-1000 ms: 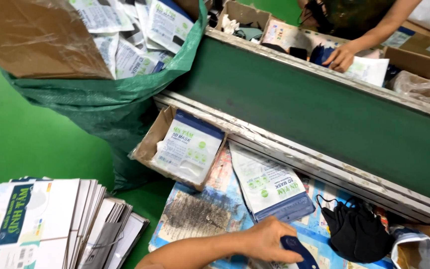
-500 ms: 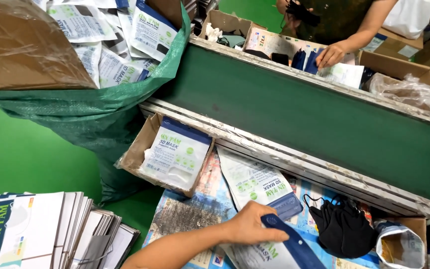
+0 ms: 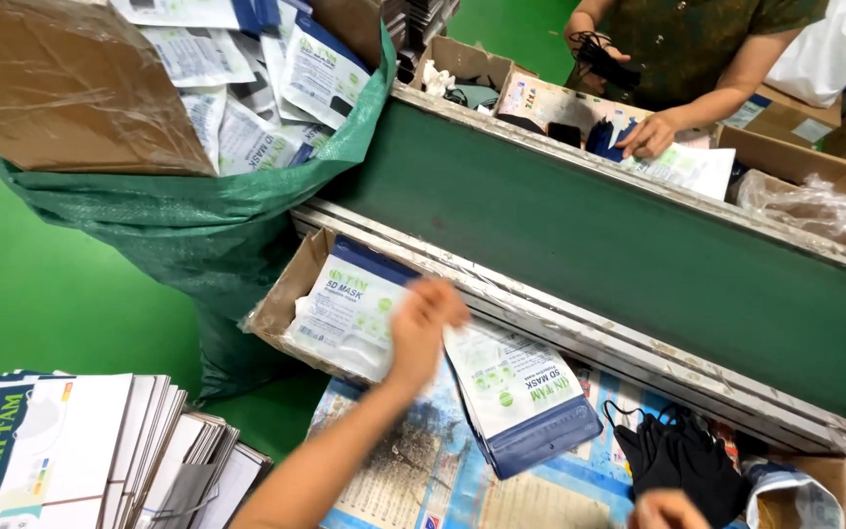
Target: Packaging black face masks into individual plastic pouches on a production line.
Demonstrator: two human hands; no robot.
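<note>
A long green conveyor belt (image 3: 638, 245) runs slantwise across the room, its pale metal rail on the near side. To the left of it slumps a big green woven sack (image 3: 198, 225), stuffed with white and blue mask pouches and a sheet of brown cardboard wrapped in film. At the lower left lies a thick stack of flattened printed cartons (image 3: 80, 451).

Against the near rail sits a shallow cardboard tray (image 3: 281, 299) holding a pile of flat mask pouches (image 3: 340, 304), white with a blue band at the top. The person's left hand (image 3: 421, 328) reaches up from the bottom edge and is over the right end of that tray, fingers bent and drawn close together at the edge of the pouches; it is blurred, so I cannot tell whether it grips one. Just to the right of the hand another mask pouch (image 3: 521, 397) lies flat on the printed paper covering the bench, its blue end toward the person. Beside it is a heap of black face masks (image 3: 682, 456).

Only the top of the right hand (image 3: 668, 509) shows at the bottom edge; I cannot tell how its fingers stand.

Across the belt a co-worker's hand (image 3: 646, 135) rests on pouches.
</note>
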